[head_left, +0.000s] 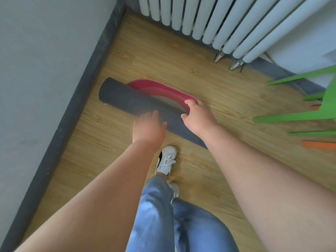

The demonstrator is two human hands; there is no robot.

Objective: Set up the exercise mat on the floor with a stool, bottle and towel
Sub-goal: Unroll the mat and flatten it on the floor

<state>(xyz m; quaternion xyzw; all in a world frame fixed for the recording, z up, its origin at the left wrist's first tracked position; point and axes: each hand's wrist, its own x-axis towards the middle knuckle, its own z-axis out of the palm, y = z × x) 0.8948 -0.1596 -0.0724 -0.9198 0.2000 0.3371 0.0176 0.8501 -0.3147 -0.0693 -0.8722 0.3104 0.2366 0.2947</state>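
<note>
A rolled exercise mat [123,98], dark grey outside and pink inside, lies on the wooden floor near the left wall. Its free pink edge [163,90] is lifted and curls away from the roll. My right hand [195,114] pinches that edge at the right end of the curl. My left hand [148,127] hovers blurred over the middle of the roll with fingers spread, holding nothing. A green stool [312,115] with orange-tipped legs lies tipped at the right edge. No bottle or towel is in view.
A white radiator [227,20] lines the far wall, with metal pipe fittings [227,60] at its foot. A grey skirting board [76,99] runs along the left wall. My white shoe [166,160] and jeans stand just in front of the mat.
</note>
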